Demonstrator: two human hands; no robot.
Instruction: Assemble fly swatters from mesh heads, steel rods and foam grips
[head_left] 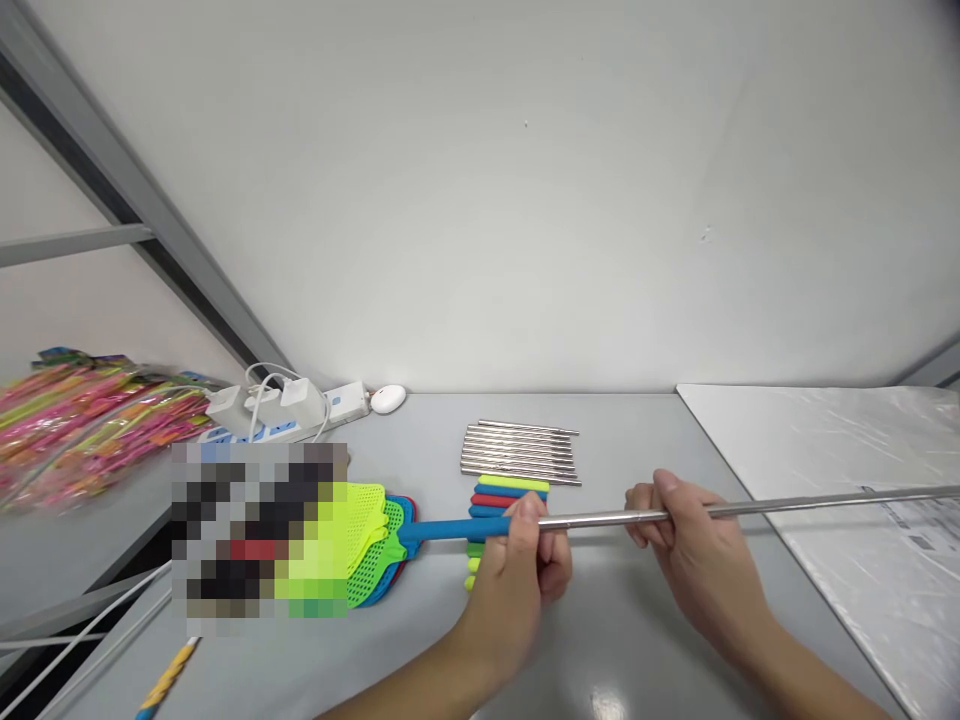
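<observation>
My left hand (514, 575) is closed around a blue plastic handle (454, 528), near the end where a thin steel telescopic rod (600, 519) comes out of it. Farther right, my right hand (701, 550) grips the same rod, which runs on past the right edge of view. Behind the handle's left end lies a stack of fly swatter heads (371, 560) in yellow, green, blue and red. Partly hidden under my left hand is a row of coloured handles (510, 483). Just beyond them, several short steel rods (517, 450) lie side by side.
At the back left are a power strip (349, 402) with white chargers and a white computer mouse (388, 399). Plastic-wrapped colourful items (112, 425) fill the far left. A wrapped white board (825, 450) lies on the right. A blurred block covers part of the left side.
</observation>
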